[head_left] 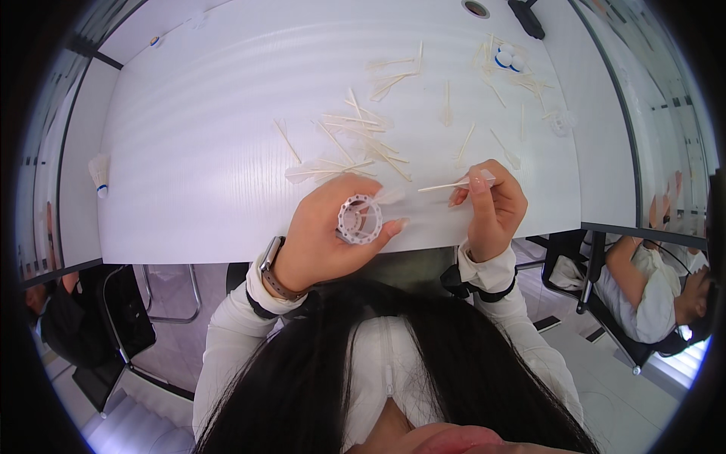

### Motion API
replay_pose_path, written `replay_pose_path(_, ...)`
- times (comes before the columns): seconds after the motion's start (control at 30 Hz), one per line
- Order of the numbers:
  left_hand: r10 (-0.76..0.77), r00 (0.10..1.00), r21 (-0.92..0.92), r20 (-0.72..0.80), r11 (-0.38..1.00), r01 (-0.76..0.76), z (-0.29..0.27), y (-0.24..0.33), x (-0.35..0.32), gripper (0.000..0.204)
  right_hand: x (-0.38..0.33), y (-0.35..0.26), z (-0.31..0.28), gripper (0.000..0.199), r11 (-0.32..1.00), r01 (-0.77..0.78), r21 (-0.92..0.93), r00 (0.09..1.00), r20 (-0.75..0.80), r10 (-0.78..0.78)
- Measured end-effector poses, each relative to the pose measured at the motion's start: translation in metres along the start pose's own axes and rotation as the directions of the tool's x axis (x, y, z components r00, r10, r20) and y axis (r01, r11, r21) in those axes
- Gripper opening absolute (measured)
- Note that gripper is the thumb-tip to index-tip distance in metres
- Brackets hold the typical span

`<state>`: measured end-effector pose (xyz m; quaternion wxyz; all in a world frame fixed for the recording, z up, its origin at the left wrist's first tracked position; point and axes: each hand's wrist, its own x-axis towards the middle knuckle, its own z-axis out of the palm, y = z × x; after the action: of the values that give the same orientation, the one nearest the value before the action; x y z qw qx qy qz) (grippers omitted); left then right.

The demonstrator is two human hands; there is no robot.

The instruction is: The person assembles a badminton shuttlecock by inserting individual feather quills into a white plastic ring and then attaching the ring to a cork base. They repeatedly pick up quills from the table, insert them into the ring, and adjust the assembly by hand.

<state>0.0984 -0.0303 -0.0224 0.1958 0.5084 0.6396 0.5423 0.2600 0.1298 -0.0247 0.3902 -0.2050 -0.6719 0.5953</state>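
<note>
My left hand (318,231) is wrapped around a white, cylindrical plastic cage (345,230), its round rim dotted with small holes and tilted up towards me. A pale feather (391,196) juts from beside the rim towards the right; whether it is fixed in the cage I cannot tell. Over the table's near edge, my right hand (501,208) pinches another feather (445,186) by its vane, with the bare quill end pointing left at the cage. A gap separates the two hands. Just beyond them, loose white feathers (355,129) lie in a scattered heap.
On the white table (204,151), blue-banded white cork bases (505,59) sit among more feathers at the far right. A second clear cage piece (560,123) lies by the right partition. One shuttlecock (99,174) rests at the left edge. Another person (643,287) sits at the right.
</note>
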Motion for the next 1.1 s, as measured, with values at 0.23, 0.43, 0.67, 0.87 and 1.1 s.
replay_pose_path(0.23,0.000,1.000,-0.124,-0.008,0.992,-0.001,-0.002,-0.004,-0.005,0.050,-0.003,0.003,-0.001,0.006,0.967,0.217,-0.137,0.976,0.054,-0.211)
replay_pose_path(0.43,-0.055,0.998,-0.076,0.038,0.995,0.057,-0.003,-0.002,-0.004,0.046,-0.003,0.003,-0.002,0.007,0.896,0.401,-0.191,0.913,0.165,-0.373)
replay_pose_path(0.67,0.037,0.999,-0.004,0.021,0.999,-0.037,-0.002,-0.001,0.002,0.044,-0.001,0.004,0.004,0.012,0.857,0.451,-0.250,0.887,0.233,-0.399)
replay_pose_path(0.87,0.058,0.998,0.042,0.024,0.997,-0.059,-0.003,0.001,0.004,0.046,0.000,0.004,0.005,0.013,0.833,0.474,-0.284,0.876,0.245,-0.415)
replay_pose_path(1.1,0.077,0.997,0.049,0.018,0.996,-0.078,-0.004,0.000,0.004,0.048,0.001,0.002,0.006,0.012,0.838,0.436,-0.330,0.896,0.252,-0.367)
